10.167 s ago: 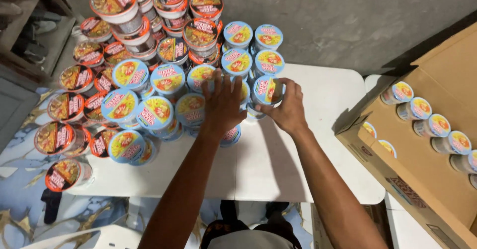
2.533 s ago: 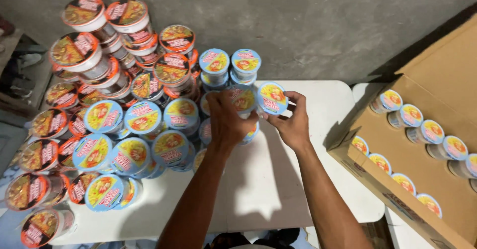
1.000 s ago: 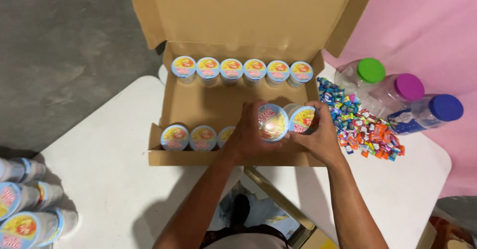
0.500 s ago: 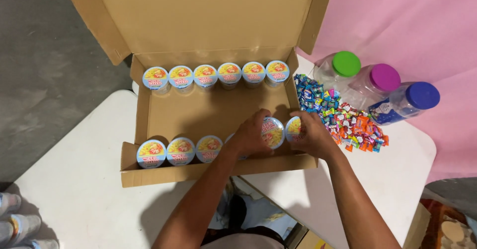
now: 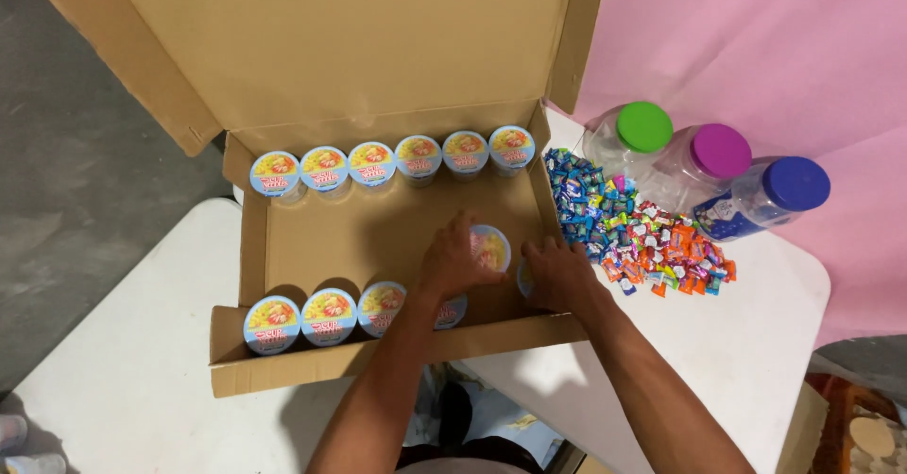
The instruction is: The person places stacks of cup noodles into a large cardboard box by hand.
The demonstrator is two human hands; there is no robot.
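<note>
Your left hand (image 5: 453, 264) grips a noodle cup (image 5: 490, 245) near the right wall of the cardboard box (image 5: 378, 238); your right hand (image 5: 557, 274) covers another cup at the box's front right corner.

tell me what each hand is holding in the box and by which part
The left hand grips a noodle cup around its side, near the rim. The right hand covers a second cup; its hold is mostly hidden.

White tabletop (image 5: 756, 342) on the right carries the open cardboard box (image 5: 378, 238), a loose pile of wrapped candies (image 5: 633, 233) just beside the box's right wall, and three clear plastic jars (image 5: 704, 172) lying behind the pile. Second white tabletop (image 5: 123, 370) under the box's left end.
</note>
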